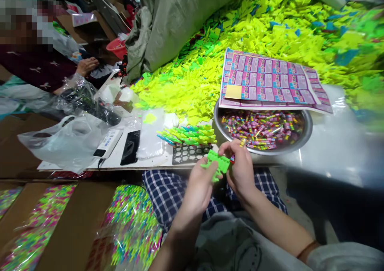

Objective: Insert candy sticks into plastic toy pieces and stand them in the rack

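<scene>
Just above my lap, my left hand [200,183] pinches a bright green plastic piece [221,164] with small notches and prongs along it. At the piece's right end is my right hand [240,165], its fingers curled around a small wrapped candy [242,143] with yellow and red colouring. A bit of red shows between those fingers and the green piece; its details are too small to tell. Beyond my right hand stands a metal bowl [271,150] full of small wrapped candies in pink, yellow and red. Stacked yellow, green and blue plastic pieces [189,135] lie on a perforated dark mat [187,156].
Printed label sheets [267,79] rest over the bowl's back rim. Behind spreads a heap of yellow-green plastic pieces [180,91] beside a grey sack [177,23]. Leftward lie a phone [130,147], a white device [108,143] and a plastic bag [69,139]. Another person's hand [87,66] shows farther back.
</scene>
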`<state>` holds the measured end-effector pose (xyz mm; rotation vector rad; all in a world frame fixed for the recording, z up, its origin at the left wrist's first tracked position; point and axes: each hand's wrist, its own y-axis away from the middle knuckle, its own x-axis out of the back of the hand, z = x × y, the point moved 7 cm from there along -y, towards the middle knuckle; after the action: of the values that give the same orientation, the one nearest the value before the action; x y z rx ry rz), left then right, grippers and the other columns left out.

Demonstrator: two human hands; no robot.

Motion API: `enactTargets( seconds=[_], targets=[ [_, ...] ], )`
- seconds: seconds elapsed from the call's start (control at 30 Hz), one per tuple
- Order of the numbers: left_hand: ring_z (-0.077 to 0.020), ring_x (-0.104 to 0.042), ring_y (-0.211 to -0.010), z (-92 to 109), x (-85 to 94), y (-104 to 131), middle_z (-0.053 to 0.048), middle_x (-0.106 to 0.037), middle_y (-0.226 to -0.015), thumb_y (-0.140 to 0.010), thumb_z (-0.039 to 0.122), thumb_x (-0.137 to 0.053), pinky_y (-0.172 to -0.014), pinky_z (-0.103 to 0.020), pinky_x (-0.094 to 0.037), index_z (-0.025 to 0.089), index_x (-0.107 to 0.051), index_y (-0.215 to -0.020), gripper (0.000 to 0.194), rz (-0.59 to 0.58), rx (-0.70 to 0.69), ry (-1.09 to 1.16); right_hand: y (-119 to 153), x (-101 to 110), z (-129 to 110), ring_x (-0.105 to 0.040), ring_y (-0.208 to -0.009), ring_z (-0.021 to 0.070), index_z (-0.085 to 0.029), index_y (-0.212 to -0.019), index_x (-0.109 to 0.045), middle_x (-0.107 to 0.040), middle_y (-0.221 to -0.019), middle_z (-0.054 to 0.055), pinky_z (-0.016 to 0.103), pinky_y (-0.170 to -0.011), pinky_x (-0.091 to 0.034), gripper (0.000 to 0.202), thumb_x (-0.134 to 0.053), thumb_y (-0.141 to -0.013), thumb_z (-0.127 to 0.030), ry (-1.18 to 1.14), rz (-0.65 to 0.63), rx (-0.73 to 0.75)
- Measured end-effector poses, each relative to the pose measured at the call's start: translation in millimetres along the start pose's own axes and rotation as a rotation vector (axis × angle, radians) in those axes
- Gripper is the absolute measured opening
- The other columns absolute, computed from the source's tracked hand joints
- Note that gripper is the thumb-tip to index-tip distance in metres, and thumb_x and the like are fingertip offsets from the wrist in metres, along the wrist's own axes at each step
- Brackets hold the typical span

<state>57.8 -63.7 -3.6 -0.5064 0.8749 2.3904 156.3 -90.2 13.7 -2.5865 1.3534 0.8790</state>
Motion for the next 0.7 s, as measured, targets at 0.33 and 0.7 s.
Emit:
enactTargets(
  seconds=[0.33,0.7],
  targets=[
    [-0.008,-0.053,-0.066,-2.4,11.7,7.2,-0.001,-0.059,-0.081,-0.069,0.024,-0.067,-0.06,-0.018,-0.042,0.016,-0.059,-0.092,0.025,-0.036,0.02,0.004,8.4,-11.7,10.0,-0.034,-0.053,0.0101,-0.019,-0.054,-0.039,-0.04,-0.053,-0.004,0.023,-0.054,-0.031,0.022,-0.046,-0.075,-0.02,-0.058,-0.105,-0.08],
    [-0.0091,-0.053,-0.072,-53.5,36.4,14.3,-0.003,-0.058,-0.086,-0.078,0.025,-0.058,-0.07,-0.022,-0.042,0.017,-0.059,-0.098,0.021,-0.167,0.153,0.31,15.6,-3.5,68.3,-0.021,-0.041,0.0085,-0.02,-0.056,-0.034,-0.032,-0.043,-0.007,0.022,-0.04,-0.017,0.04,-0.054,-0.076,-0.048,0.052,-0.213,-0.465]
  ],
)
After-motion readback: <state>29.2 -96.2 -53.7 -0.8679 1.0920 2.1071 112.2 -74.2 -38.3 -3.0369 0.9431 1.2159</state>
